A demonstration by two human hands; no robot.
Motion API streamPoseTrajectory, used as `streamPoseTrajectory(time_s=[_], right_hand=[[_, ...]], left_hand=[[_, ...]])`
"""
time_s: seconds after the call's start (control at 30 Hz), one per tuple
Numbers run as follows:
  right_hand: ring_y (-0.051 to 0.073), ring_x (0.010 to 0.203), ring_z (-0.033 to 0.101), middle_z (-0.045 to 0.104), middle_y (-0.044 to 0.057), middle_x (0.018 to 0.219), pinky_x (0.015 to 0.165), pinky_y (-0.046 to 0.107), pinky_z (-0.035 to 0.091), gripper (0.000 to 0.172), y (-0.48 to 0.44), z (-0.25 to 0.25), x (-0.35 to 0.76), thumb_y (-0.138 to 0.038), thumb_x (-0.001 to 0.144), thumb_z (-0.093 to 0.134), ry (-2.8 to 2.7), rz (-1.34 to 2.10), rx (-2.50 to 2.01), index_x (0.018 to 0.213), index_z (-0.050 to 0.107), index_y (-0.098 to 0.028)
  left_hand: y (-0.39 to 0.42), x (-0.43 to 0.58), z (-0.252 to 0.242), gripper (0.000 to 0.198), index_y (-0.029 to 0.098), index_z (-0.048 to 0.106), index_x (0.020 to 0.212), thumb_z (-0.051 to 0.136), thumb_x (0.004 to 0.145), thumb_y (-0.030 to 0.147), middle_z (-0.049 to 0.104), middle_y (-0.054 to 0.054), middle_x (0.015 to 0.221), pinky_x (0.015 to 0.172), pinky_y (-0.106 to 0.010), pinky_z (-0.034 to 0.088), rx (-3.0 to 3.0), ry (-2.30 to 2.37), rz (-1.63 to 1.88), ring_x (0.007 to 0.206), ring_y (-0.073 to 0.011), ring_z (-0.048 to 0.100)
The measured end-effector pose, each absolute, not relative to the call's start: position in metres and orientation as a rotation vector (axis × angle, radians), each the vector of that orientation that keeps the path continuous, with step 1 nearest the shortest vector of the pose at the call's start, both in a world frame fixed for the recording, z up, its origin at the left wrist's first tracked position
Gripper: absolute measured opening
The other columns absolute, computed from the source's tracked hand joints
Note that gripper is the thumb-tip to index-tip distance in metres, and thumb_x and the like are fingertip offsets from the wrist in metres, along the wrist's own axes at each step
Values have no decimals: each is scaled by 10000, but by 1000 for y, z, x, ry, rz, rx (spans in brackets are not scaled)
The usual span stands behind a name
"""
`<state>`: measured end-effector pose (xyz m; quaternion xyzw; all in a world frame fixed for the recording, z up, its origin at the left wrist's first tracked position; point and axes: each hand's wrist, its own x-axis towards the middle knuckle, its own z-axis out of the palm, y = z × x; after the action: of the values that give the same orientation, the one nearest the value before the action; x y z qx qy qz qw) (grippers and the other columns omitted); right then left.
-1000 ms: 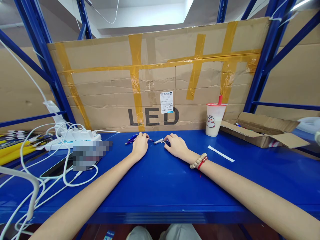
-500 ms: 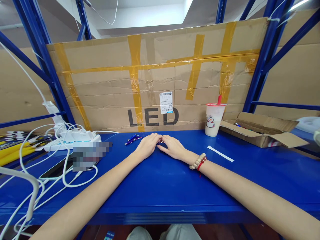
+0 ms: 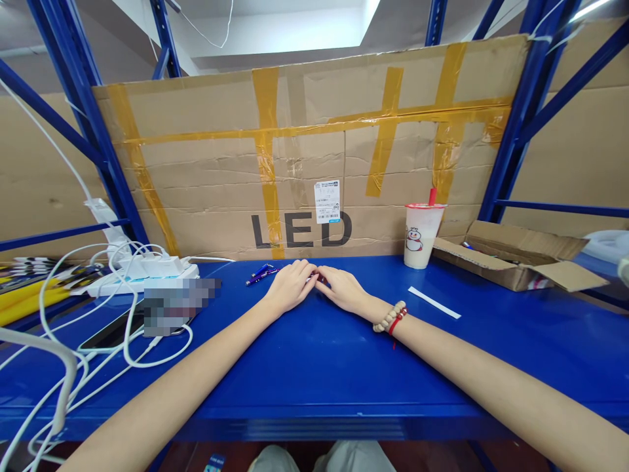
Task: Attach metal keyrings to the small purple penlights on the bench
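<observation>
Left hand (image 3: 291, 288) and right hand (image 3: 344, 289) meet over the blue worktop (image 3: 314, 367), each grip apparently pinching a half-hidden dark piece (image 3: 322, 280), best kept steady and aligned

Storeroom-like workspace — blue metal racking (image 3: 514, 141), taped cardboard (image 3: 211, 183) marked LED, open carton (image 3: 474, 257)

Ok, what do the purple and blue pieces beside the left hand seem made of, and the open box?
The purple and blue pieces: metal or plastic, apparently glossy from their small bright highlights; too small to settle. The open box: most likely cardboard, matt and brown, judging by its folded flaps.
</observation>
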<state>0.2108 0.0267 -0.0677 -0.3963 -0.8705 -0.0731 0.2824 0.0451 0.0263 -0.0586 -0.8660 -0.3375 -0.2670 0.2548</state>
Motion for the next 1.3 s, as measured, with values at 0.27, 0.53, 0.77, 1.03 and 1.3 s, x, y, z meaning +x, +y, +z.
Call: streamPoseTrajectory(time_s=[0.27, 0.53, 0.77, 1.03, 1.3], right_hand=[[124, 784, 558, 601, 30, 891, 684, 219, 398, 217, 26, -65, 213, -338, 911, 361, -2263, -128, -1068, 908, 511, -181], [128, 770, 564, 603, 35, 861, 697, 229, 410, 233, 24, -64, 210, -278, 923, 338, -2248, -164, -1071, 880, 544, -177], [139, 774, 573, 608, 47, 928, 661, 236, 421, 281, 23, -65, 212, -388, 881, 420, -2275, -158, -970, 1012, 552, -176], [156, 829, 592, 603, 69, 997, 611, 227, 424, 329, 21, -65, 211, -305, 916, 354, -2305, -353, -1034, 1189, 485, -178], [166, 830, 607, 589, 82, 1048, 594, 233, 442, 384, 19, -64, 210, -300, 925, 314, -2364, -488, -1112, 1265, 423, -159]], left_hand=[[28, 44, -61, 265, 160, 463, 991, 299, 909, 352, 575, -48, 854, 689, -277, 404, -2248, -1062, -838, 766, -162, 537], [32, 42, -64, 331, 172, 496, 763, 234, 931, 285, 564, -43, 810, 654, -266, 391, -2132, -1171, -720, 758, -159, 529], [32, 42, -64, 337, 164, 516, 788, 226, 932, 256, 577, -48, 826, 658, -253, 404, -2146, -1209, -662, 780, -158, 541], [33, 42, -65, 302, 159, 525, 845, 252, 929, 258, 600, -50, 902, 686, -229, 427, -2204, -1261, -655, 854, -152, 561], [32, 41, -63, 320, 157, 538, 863, 237, 929, 242, 587, -46, 855, 664, -229, 427, -2234, -1193, -572, 844, -155, 554]])
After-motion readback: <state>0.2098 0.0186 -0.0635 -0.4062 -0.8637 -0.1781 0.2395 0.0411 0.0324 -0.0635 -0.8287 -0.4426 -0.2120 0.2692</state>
